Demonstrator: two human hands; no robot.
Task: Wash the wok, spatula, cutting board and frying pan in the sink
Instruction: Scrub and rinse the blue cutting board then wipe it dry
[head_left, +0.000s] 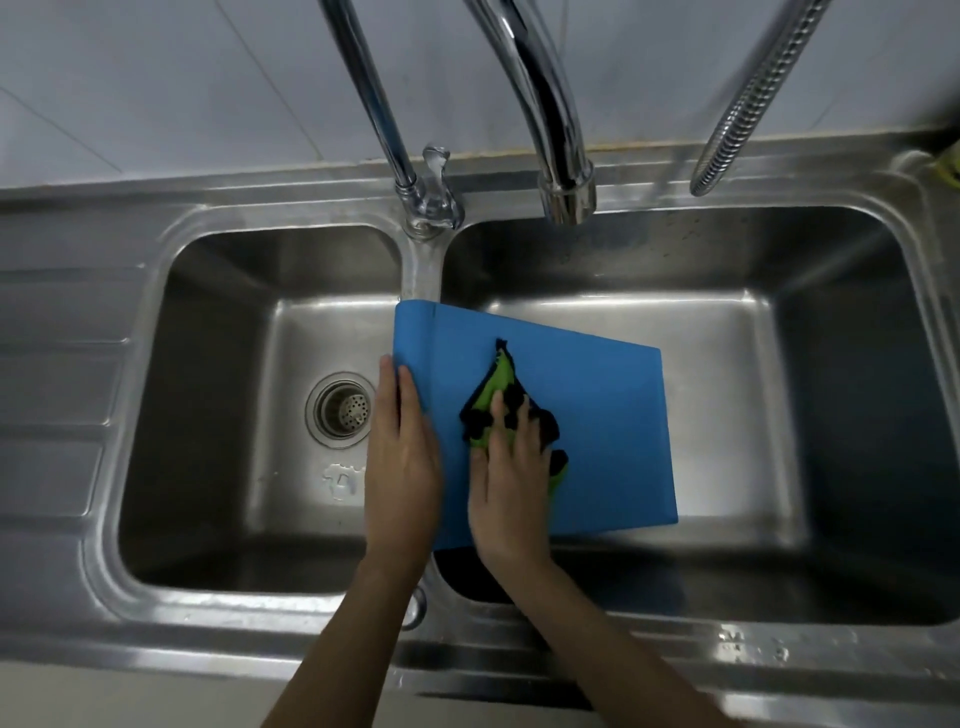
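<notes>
The blue cutting board (597, 415) lies tilted over the right basin of the steel sink (78, 519). Its left edge rests on the divider between the two basins, and the far right part hangs over the basin floor. Its long axis seems to run roughly from 9 to 3 o'clock, a little turned toward 4 o'clock, though the hands cover part of the near edge.

The left hand (402, 457) holds the board at its left edge, at about 9 o'clock from the board's middle. The fingers lie nearly straight along the edge and the thumb side is on top; how the fingers wrap under the edge cannot be seen. The right hand (511, 478) presses a green and black scouring cloth (496, 400) flat against the board with fingers spread, not clenched.

The cloth sits left of the board's middle, so most of the unwiped surface lies toward 3 o'clock from the right hand. The right hand is nearer to it and would probably scrub that way, while the left steadies the edge.

No water is seen from the taps (550, 104). The wok, spatula and frying pan are not in view.
</notes>
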